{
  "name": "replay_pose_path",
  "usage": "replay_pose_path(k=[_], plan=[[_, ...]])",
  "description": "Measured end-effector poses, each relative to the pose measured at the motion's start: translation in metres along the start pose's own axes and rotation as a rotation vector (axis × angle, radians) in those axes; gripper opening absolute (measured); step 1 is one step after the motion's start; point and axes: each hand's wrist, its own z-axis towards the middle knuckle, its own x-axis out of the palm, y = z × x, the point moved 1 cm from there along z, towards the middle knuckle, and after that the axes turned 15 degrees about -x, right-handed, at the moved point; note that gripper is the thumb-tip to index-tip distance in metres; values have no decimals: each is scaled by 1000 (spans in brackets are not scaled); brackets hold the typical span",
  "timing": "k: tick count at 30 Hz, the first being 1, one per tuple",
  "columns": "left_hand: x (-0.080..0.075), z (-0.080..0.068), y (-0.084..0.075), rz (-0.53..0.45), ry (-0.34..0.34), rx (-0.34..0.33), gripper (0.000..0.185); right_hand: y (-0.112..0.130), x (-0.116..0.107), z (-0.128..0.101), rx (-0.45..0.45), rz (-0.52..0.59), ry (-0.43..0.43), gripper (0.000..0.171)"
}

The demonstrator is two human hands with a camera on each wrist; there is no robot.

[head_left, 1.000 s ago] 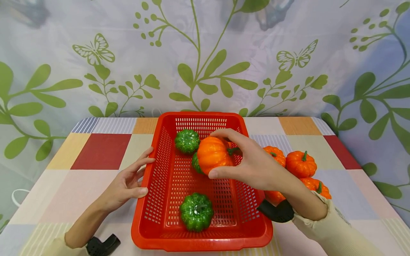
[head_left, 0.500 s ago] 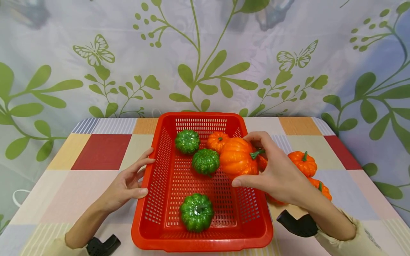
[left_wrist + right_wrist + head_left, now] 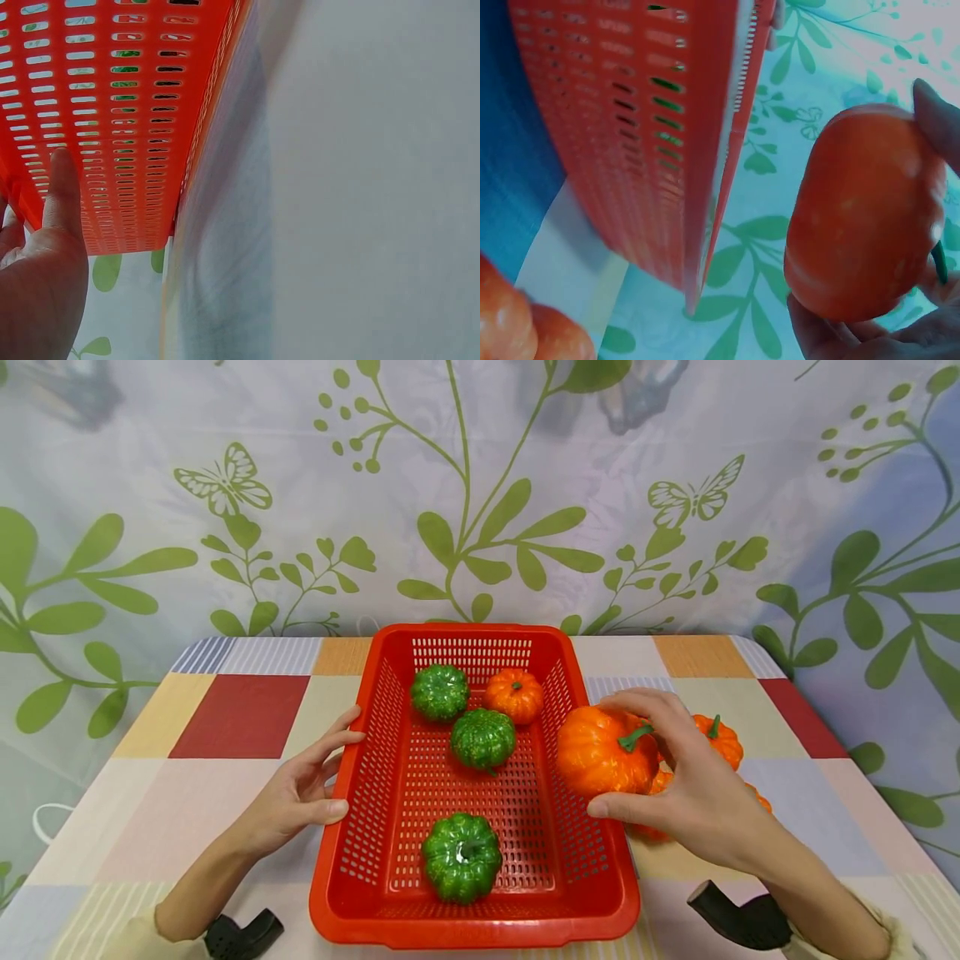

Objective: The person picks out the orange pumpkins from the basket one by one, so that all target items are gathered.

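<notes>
My right hand point(image 3: 675, 777) grips a glossy orange pumpkin point(image 3: 603, 752) with a green stem, thumb on the near side and fingers on the far side. It hangs over the right rim of a red plastic basket point(image 3: 472, 935). In the right wrist view the pumpkin point(image 3: 862, 217) is apart from the basket wall point(image 3: 622, 135). Inside the basket lie three green pumpkins, one at the back point(image 3: 439, 692), one in the middle point(image 3: 482, 739) and one in front point(image 3: 461, 858), plus one orange pumpkin point(image 3: 514, 696). My left hand point(image 3: 296, 793) rests against the basket's left side with fairly straight fingers.
More orange pumpkins point(image 3: 722, 742) sit on the table right of the basket, partly hidden by my right hand. A patchwork-patterned cloth point(image 3: 187, 810) covers the table. Behind it hangs a curtain point(image 3: 300, 485) printed with green leaves and butterflies.
My right hand has carried the orange pumpkin rightward from above the basket's middle to its right rim, uncovering the middle green pumpkin and the orange one behind. My left hand has stayed in place.
</notes>
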Motion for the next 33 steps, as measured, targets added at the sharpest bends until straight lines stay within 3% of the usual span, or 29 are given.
replay_pose_path(k=[5, 16, 20, 26, 33], plan=[[0, 1, 0, 2, -4, -8, 64, -5, -5, -17, 85, 9, -11, 82], [2, 0, -1, -22, -23, -48, 64, -17, -15, -46, 153, -55, 22, 74], [1, 0, 0, -14, -20, -41, 63, -19, -17, -56, 127, -84, 36, 75], [1, 0, 0, -5, -15, -27, 63, -23, -19, -73, 101, -44, 31, 77], [0, 0, 0, -9, -20, -35, 64, -32, -17, -94, 0, -122, 48, 80]])
